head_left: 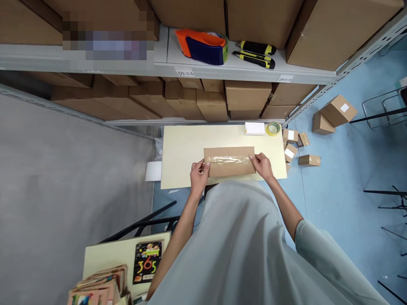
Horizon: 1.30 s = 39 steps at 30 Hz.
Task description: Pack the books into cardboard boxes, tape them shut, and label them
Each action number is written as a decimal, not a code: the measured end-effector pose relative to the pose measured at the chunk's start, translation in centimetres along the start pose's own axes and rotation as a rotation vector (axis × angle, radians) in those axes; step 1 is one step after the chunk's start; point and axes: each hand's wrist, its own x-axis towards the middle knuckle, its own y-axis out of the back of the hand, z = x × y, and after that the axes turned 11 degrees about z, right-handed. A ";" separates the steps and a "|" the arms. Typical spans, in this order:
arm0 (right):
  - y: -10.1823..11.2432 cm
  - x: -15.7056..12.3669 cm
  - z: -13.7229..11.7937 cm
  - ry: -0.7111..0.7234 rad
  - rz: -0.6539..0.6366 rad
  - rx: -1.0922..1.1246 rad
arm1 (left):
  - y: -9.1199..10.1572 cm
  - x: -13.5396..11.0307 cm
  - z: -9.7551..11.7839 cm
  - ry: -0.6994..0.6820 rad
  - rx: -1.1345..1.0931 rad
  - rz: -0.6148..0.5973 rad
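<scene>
A flat brown cardboard box (229,169) lies at the front of the cream table (181,156), with a shiny strip of clear tape (229,159) along its top. My left hand (199,174) grips the box's left end, thumb on the top face. At the opposite end, my right hand (261,164) has its fingers pressed together on the right edge, by the end of the tape. Behind the box, a roll of yellowish tape (272,128) rests near the table's back right corner, beside a small white box (254,128).
Shelves with cardboard boxes (248,95) rise behind the table; an orange and blue tape dispenser (203,47) and utility knives (256,54) sit on one. Several parcels (309,160) lie on the floor at right. A side table (127,254) holds books (148,262).
</scene>
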 end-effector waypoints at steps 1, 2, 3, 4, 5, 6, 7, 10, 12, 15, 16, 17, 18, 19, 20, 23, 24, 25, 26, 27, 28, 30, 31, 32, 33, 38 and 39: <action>-0.1 0.3 -0.3 -0.003 0.003 -0.025 | -0.1 0.5 0.2 -0.010 0.020 0.013; -0.4 0.5 -0.4 -0.013 0.000 -0.046 | -0.3 0.9 0.4 -0.012 0.041 0.020; -0.7 0.6 -0.3 -0.027 -0.005 -0.062 | -0.6 1.2 0.3 -0.005 0.060 0.023; -1.0 0.7 -0.2 -0.045 -0.008 -0.075 | -0.9 1.5 0.2 0.007 0.078 0.021; -1.4 0.8 0.0 -0.062 -0.011 -0.085 | -1.2 1.8 -0.1 0.023 0.093 0.013; -1.7 0.9 0.2 -0.078 -0.015 -0.091 | -1.5 2.0 -0.4 0.041 0.106 0.003; -2.0 0.9 0.5 -0.092 -0.019 -0.093 | -1.8 2.1 -0.7 0.060 0.116 -0.008; -2.4 1.0 1.3 -0.137 -0.030 -0.053 | -2.2 2.4 -1.4 0.111 0.115 -0.030; -2.4 0.9 1.9 -0.182 -0.032 0.023 | -2.0 2.4 -1.7 0.143 0.077 -0.045; -2.1 0.2 2.9 -0.276 -0.040 0.160 | -1.4 1.9 -2.0 0.200 0.021 -0.065; -2.0 -0.1 3.2 -0.306 -0.047 0.199 | -1.2 1.5 -2.0 0.223 0.012 -0.069; -1.9 -0.5 3.6 -0.331 -0.058 0.232 | -1.0 1.1 -2.1 0.247 0.004 -0.074; -1.9 -0.9 3.9 -0.350 -0.075 0.261 | -0.8 0.7 -2.2 0.268 -0.004 -0.087; -2.0 -1.3 4.1 -0.363 -0.099 0.287 | -0.7 0.2 -2.2 0.280 -0.015 -0.111; -2.1 -1.7 4.2 -0.370 -0.128 0.311 | -0.6 -0.2 -2.2 0.284 -0.028 -0.144; -2.6 -2.4 4.1 -0.366 -0.214 0.376 | -0.6 -1.3 -1.9 0.250 -0.054 -0.242; -2.7 -2.5 4.0 -0.361 -0.224 0.393 | -0.6 -1.5 -1.8 0.237 -0.055 -0.258; -2.8 -2.5 3.7 -0.357 -0.223 0.407 | -0.7 -1.6 -1.6 0.227 -0.053 -0.260; -2.8 -2.4 3.5 -0.352 -0.218 0.421 | -0.9 -1.7 -1.5 0.221 -0.050 -0.256; -2.7 -2.3 3.4 -0.346 -0.213 0.435 | -1.1 -1.8 -1.4 0.215 -0.048 -0.250; -2.6 -2.1 3.3 -0.338 -0.208 0.451 | -1.3 -1.8 -1.3 0.212 -0.048 -0.246; -2.3 -1.9 3.2 -0.318 -0.206 0.486 | -1.7 -1.9 -1.2 0.209 -0.047 -0.252; -2.0 -1.8 3.3 -0.311 -0.203 0.501 | -1.8 -2.0 -1.2 0.208 -0.047 -0.260; -1.8 -1.7 3.4 -0.306 -0.195 0.515 | -1.9 -2.1 -1.1 0.207 -0.045 -0.266; -1.6 -1.7 3.7 -0.307 -0.187 0.529 | -1.9 -2.3 -1.0 0.205 -0.041 -0.271; -0.6 -2.4 5.4 -0.417 -0.131 0.593 | -1.4 -2.9 0.4 0.116 -0.060 -0.320; -0.4 -2.6 5.7 -0.443 -0.108 0.600 | -1.3 -2.8 0.7 0.083 -0.071 -0.345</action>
